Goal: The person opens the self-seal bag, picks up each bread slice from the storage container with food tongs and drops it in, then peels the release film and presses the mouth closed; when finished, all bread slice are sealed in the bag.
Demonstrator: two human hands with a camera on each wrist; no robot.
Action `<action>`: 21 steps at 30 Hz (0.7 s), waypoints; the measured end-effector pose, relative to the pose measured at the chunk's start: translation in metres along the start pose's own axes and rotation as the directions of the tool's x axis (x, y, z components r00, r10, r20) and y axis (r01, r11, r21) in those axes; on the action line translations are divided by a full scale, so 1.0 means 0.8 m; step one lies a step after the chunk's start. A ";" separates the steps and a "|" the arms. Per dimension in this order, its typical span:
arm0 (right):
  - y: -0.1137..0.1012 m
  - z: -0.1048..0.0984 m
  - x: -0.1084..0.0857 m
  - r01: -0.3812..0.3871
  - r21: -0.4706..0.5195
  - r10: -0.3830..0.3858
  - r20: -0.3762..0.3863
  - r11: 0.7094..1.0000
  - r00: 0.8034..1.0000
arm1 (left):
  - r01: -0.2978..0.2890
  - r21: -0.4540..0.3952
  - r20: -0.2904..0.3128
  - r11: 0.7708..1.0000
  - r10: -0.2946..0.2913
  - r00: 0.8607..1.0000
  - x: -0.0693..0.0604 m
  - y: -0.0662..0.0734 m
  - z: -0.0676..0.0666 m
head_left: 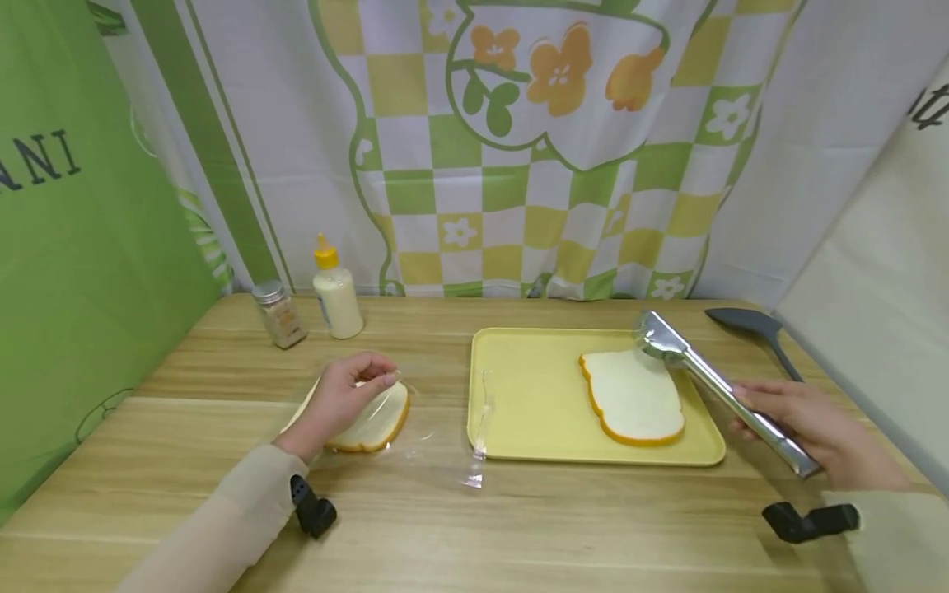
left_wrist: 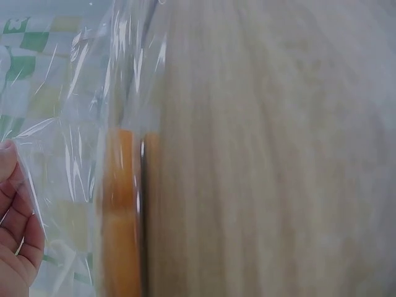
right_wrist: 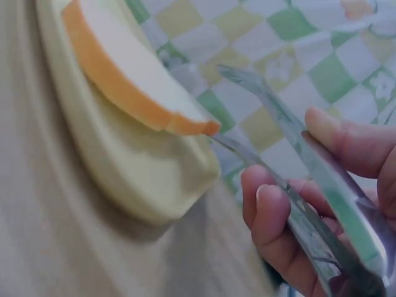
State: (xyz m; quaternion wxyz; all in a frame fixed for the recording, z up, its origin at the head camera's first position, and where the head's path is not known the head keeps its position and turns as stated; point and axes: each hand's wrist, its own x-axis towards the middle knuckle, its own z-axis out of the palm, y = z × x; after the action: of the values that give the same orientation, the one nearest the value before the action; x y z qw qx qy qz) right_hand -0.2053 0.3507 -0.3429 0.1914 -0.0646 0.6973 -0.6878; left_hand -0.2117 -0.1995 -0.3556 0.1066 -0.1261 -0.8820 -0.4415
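My left hand [head_left: 344, 399] pinches the edge of a clear plastic bag [head_left: 445, 449]; in the left wrist view its fingers hold the film [left_wrist: 62, 148] stretched up. A bread slice [head_left: 381, 416] lies inside or under the film, partly hidden by that hand. My right hand [head_left: 808, 424] grips metal tongs [head_left: 715, 379], whose tips stand apart at the far right edge of another bread slice [head_left: 633, 395] on the yellow tray [head_left: 519, 445]. In the right wrist view, one tong arm [right_wrist: 241, 148] touches or passes under the slice's corner [right_wrist: 167, 114]; which one, I cannot tell.
At the back left stand a shaker jar [head_left: 280, 317] and a squeeze bottle [head_left: 338, 301] with a yellow cap. A dark spatula [head_left: 749, 321] lies at the back right, beyond the right hand. Patterned cloth [head_left: 460, 198] hangs behind the wooden table [head_left: 519, 527].
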 end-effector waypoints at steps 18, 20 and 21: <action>-0.064 0.110 -0.006 -0.053 -0.705 -0.177 -0.249 0.708 0.952 | 0.033 0.017 0.019 0.999 -0.033 0.999 0.000 -0.002 0.001; -0.064 0.126 -0.008 -0.049 -0.712 -0.195 -0.257 0.701 0.946 | 0.036 0.017 0.017 0.999 -0.036 0.999 0.000 -0.003 0.002; -0.063 0.134 -0.009 -0.041 -0.702 -0.198 -0.256 0.711 0.946 | 0.036 0.018 0.016 0.999 -0.036 0.999 0.000 -0.003 0.002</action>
State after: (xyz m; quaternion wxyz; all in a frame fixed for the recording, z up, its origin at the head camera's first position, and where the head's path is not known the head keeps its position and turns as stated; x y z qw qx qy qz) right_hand -0.1693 0.2507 -0.2897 0.0097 -0.0522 0.9226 -0.3820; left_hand -0.2125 -0.1994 -0.3581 0.0923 -0.1128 -0.8888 -0.4344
